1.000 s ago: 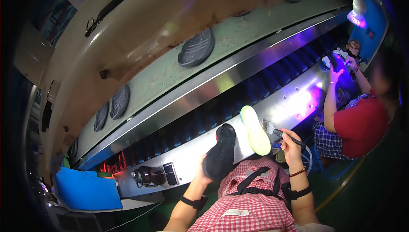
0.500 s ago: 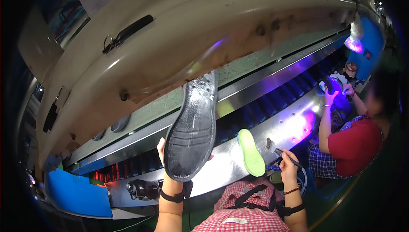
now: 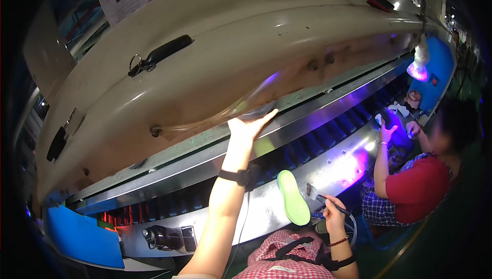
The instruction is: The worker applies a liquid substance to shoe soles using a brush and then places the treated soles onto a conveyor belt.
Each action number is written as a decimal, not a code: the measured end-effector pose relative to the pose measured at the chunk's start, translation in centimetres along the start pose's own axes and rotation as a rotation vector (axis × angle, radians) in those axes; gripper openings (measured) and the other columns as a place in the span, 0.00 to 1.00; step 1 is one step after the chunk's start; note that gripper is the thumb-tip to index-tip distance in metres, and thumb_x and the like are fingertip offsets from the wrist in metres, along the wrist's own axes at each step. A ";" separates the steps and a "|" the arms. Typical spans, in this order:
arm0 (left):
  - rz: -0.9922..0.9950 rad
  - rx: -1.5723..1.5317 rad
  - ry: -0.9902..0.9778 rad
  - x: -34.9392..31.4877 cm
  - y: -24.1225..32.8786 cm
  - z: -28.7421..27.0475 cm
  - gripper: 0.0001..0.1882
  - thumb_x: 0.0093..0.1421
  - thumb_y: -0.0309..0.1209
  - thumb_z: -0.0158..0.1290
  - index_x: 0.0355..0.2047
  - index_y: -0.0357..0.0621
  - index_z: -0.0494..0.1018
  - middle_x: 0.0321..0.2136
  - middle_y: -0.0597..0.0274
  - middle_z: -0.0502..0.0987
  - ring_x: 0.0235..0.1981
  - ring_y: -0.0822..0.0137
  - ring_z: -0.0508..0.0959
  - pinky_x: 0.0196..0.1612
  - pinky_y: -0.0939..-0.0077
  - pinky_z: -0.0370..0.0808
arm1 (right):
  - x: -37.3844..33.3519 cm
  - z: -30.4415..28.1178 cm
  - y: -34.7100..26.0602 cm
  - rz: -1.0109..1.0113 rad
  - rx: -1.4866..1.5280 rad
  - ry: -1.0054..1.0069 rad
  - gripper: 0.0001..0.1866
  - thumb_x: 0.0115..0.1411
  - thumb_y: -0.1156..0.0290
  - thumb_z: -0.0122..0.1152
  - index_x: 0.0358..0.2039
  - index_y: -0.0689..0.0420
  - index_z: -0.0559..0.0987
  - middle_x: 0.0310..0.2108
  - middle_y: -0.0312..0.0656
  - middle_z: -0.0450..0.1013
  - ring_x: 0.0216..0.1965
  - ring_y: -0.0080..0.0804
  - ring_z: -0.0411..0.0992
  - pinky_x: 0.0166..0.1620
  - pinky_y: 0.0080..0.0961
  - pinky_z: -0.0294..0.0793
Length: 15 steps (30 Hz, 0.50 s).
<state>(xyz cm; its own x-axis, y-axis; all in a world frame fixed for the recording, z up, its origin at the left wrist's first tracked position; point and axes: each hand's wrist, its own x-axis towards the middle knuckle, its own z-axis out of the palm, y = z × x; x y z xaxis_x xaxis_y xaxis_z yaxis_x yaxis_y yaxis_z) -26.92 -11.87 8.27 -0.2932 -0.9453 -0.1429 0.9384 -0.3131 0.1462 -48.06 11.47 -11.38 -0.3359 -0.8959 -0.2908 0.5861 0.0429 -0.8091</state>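
Observation:
My left arm reaches up and forward to the lower edge of the pale cover. There my left hand (image 3: 249, 127), thumb and fingers spread around it, is on the dark grey shoe sole (image 3: 262, 110); most of the sole is hidden behind the cover and the hand. At the lower right, my right hand (image 3: 334, 214) is closed around the dark handle of a flat brush (image 3: 321, 197), its bristles pointing up and left. Left of the brush, a lime-green insole (image 3: 294, 197) lies on the shiny metal ledge.
A long pale cover (image 3: 215, 69) overhangs the greenish conveyor belt (image 3: 187, 150). Dark rollers (image 3: 328, 134) run beside the metal ledge (image 3: 271, 204). A dark bottle (image 3: 163, 238) and a phone (image 3: 188, 238) lie left. A co-worker in red (image 3: 415, 181) sits right, under a lit lamp (image 3: 417, 64).
My left hand has carried the shoe sole forward and under the cover's edge, so it is now mostly hidden. My right hand still holds the brush, and the view has shifted slightly.

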 end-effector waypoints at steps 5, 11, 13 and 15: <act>0.048 0.152 0.036 3.4 -2.0 -0.7 0.37 0.57 0.59 0.30 0.62 0.54 0.42 0.62 0.55 0.43 0.64 0.53 0.41 0.60 0.42 0.38 | 0.7 -0.5 0.0 -0.005 -0.004 0.032 0.09 0.54 0.77 0.55 0.36 0.64 0.74 0.21 0.35 0.70 0.15 0.17 0.63 0.19 0.12 0.63; 0.111 0.133 0.166 5.5 -1.3 0.0 0.38 0.57 0.58 0.33 0.61 0.50 0.41 0.62 0.57 0.43 0.64 0.55 0.41 0.61 0.47 0.40 | 0.4 0.5 0.2 0.039 -0.009 -0.023 0.10 0.53 0.77 0.55 0.37 0.66 0.74 0.25 0.37 0.73 0.15 0.15 0.62 0.19 0.10 0.62; 0.097 0.221 0.242 5.5 -2.4 0.6 0.38 0.58 0.57 0.33 0.61 0.48 0.42 0.62 0.57 0.45 0.63 0.55 0.43 0.62 0.50 0.40 | 0.9 0.8 0.1 0.039 -0.009 -0.031 0.10 0.53 0.77 0.55 0.37 0.66 0.74 0.26 0.38 0.73 0.15 0.15 0.62 0.19 0.10 0.62; 0.104 0.332 0.269 4.9 -2.7 -0.4 0.38 0.58 0.57 0.32 0.61 0.47 0.42 0.62 0.57 0.46 0.63 0.56 0.44 0.62 0.52 0.40 | 1.1 1.1 0.2 0.066 0.000 -0.051 0.11 0.53 0.77 0.55 0.37 0.66 0.74 0.27 0.38 0.74 0.15 0.15 0.62 0.19 0.10 0.62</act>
<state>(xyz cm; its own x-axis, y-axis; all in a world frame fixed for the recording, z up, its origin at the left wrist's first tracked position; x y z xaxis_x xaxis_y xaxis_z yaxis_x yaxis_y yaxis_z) -30.82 -15.58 6.83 -0.1009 -0.9298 -0.3539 0.8381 -0.2711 0.4734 -47.54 9.99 -11.34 -0.2586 -0.9125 -0.3169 0.6054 0.1026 -0.7893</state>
